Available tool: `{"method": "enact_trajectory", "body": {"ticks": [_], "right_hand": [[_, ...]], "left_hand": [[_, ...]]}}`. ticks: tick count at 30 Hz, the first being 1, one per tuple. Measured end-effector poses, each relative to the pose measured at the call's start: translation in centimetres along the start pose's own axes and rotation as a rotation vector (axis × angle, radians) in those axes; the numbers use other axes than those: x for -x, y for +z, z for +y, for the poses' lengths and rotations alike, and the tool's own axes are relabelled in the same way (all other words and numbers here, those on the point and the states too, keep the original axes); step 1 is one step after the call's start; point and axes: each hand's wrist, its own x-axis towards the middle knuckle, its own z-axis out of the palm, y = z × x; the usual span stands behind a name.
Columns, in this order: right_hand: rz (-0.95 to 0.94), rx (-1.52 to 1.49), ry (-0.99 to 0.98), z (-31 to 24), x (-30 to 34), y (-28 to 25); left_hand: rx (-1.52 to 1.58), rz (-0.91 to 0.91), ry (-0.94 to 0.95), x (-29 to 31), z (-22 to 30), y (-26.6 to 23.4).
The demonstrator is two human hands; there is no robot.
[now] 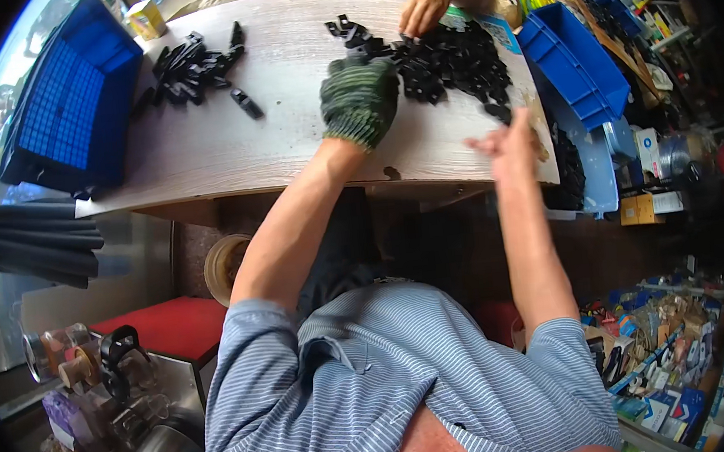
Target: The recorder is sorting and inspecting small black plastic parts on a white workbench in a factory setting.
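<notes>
My left hand [359, 100], in a dark green knitted glove, rests over the table at the near left edge of a pile of small black plastic parts [455, 60]. Its fingers curl under and away; what they hold is hidden. My right hand [511, 146] is bare and blurred by motion, above the table's right front corner. Its fingers look spread, and nothing shows in them. A single black part [497, 113] lies just beyond it. Farther left is a second heap of black parts [190, 68], with one loose part [246, 104] beside it.
Across the table [284, 138], another person's hand [430, 6] reaches into the pile. A blue crate [62, 98] stands at the left edge. On the right are a blue bin [578, 66] and a light-blue tub [598, 170] containing black parts. A bucket [225, 270] sits below the table.
</notes>
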Motion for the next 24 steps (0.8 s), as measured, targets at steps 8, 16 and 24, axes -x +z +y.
{"method": "enact_trajectory", "body": {"ticks": [8, 16, 24], "right_hand": [[0.558, -0.038, -0.102, -6.4, -6.9, -7.8], [-0.122, 0.145, 0.059, -0.6, -1.2, -0.9], [-0.592, 0.212, -0.074, 3.7, 2.1, 2.7]], "left_hand": [[-0.062, 0.014, 0.151, -0.3, -0.5, 1.9], [0.264, -0.206, -0.050, 1.0, -0.3, -0.4], [1.354, -0.616, -0.546, 3.2, 3.2, -1.9]]}}
